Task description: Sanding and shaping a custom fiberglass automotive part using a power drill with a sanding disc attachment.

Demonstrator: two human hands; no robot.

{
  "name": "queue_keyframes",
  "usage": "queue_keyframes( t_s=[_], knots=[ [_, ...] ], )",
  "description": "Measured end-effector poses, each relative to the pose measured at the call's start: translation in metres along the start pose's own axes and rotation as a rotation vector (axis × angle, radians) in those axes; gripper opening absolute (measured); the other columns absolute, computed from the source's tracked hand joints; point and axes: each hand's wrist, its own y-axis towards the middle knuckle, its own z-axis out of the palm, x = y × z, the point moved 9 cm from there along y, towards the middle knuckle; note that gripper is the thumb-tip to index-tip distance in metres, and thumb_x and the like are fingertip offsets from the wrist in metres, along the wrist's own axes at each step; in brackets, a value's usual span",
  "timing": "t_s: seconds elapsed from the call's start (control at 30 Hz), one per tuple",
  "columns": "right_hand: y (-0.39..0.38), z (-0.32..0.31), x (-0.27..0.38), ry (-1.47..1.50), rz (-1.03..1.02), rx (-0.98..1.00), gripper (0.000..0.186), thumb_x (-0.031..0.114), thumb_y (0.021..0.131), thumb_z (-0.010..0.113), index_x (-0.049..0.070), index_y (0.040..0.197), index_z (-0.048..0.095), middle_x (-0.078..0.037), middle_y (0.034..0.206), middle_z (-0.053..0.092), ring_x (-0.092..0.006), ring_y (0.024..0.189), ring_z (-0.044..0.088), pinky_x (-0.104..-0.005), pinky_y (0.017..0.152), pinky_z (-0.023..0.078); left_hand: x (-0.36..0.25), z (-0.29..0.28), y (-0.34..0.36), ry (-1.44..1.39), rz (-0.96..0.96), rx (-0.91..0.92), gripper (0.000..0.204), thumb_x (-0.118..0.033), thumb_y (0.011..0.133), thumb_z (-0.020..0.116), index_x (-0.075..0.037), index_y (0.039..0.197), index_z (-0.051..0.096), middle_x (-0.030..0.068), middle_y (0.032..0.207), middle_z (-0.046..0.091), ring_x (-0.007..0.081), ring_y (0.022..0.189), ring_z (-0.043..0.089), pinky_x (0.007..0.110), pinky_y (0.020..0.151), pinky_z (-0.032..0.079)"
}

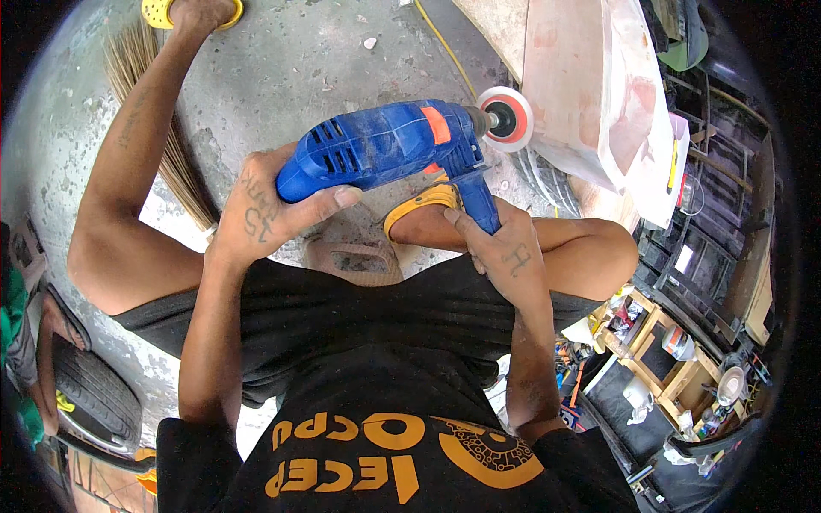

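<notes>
My left hand (261, 205) is wrapped round the rear of a blue power drill (376, 145), thumb along its near side. With my right hand (511, 256) I grip the drill's blue side handle (475, 201), which points down toward me. The drill lies almost level, its nose to the right. A round pad (506, 118), white with a red ring, is fixed in its chuck. Just right of the pad stands a large panel (575, 94) with patchy white, pink and brown surfaces. In this view the pad overlaps the panel's edge; I cannot tell whether they touch.
A stick broom (162, 128) lies on the grey floor at left, beside my leg. A yellow cord (446, 43) runs toward the panel. Between my legs is a beige plastic stool (355, 261). A wooden rack (658, 350) stands lower right, a tyre (96, 389) lower left near another person's foot (64, 321).
</notes>
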Motion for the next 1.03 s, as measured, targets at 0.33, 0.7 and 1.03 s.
queue_keyframes(
  t_s=[0.33,0.7,1.03],
  knots=[
    [-0.018,-0.009,0.009,0.028,-0.008,-0.027,0.030,0.029,0.095,0.076,0.000,0.091,0.068,0.001,0.058,0.054,-0.0060,0.046,0.047,-0.0268,0.045,0.034,-0.017,-0.002,-0.009,0.046,0.052,0.016,0.051,-0.043,0.079,0.088,0.005,0.094,0.075,0.0119,0.067,0.066,0.0178,0.059,0.064,0.034,0.060,0.052],
    [0.002,0.007,-0.019,0.032,0.049,0.064,0.030,0.028,0.094,0.072,-0.001,0.090,0.065,-0.003,0.059,0.056,-0.0109,0.049,0.054,-0.0300,0.048,0.042,-0.003,0.004,-0.009,0.097,-0.026,0.018,0.055,-0.044,0.079,0.087,0.006,0.096,0.074,0.0143,0.069,0.068,0.0181,0.060,0.064,0.035,0.061,0.053],
    [0.006,0.014,-0.002,0.048,0.020,0.084,0.032,0.029,0.095,0.076,0.002,0.085,0.063,0.001,0.059,0.053,-0.0071,0.047,0.048,-0.0267,0.045,0.036,0.013,-0.002,-0.013,0.080,-0.061,0.016,0.056,-0.047,0.081,0.086,0.003,0.102,0.075,0.0131,0.071,0.069,0.0191,0.062,0.064,0.035,0.064,0.053]
  ],
)
